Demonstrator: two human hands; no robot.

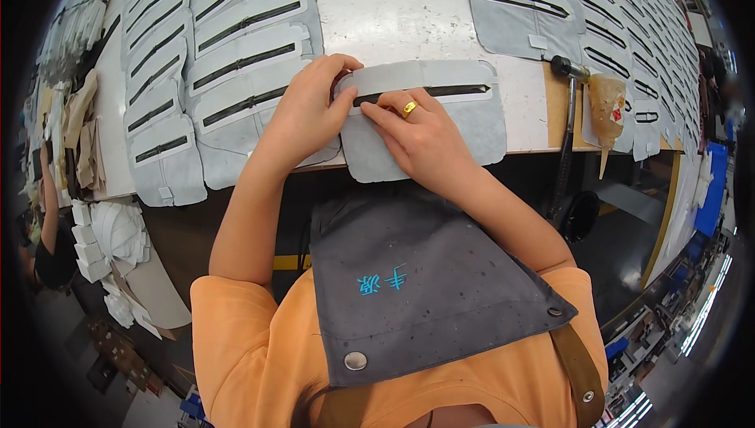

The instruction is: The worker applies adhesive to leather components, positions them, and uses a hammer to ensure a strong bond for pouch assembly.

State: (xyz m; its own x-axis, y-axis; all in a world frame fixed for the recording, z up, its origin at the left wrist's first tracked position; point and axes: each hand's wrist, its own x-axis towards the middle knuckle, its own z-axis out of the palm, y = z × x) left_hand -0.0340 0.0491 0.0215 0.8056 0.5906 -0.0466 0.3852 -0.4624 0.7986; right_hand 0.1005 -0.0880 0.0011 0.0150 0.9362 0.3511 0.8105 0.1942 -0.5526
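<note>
While the left hand [311,106] presses flat, right hand [417,133] fingertips pinch the grey slotted piece [472,113].

Two hands, the left hand [303,110] and the right hand [421,137], rest on one grey slotted fabric piece [472,117] at the table [409,11] edge. About nine similar grey pieces [236,51] overlap at left, and a longer row, too many to count, curves away at right [621,35]. One hammer [568,113] and one gold ring [410,108] show.
</note>
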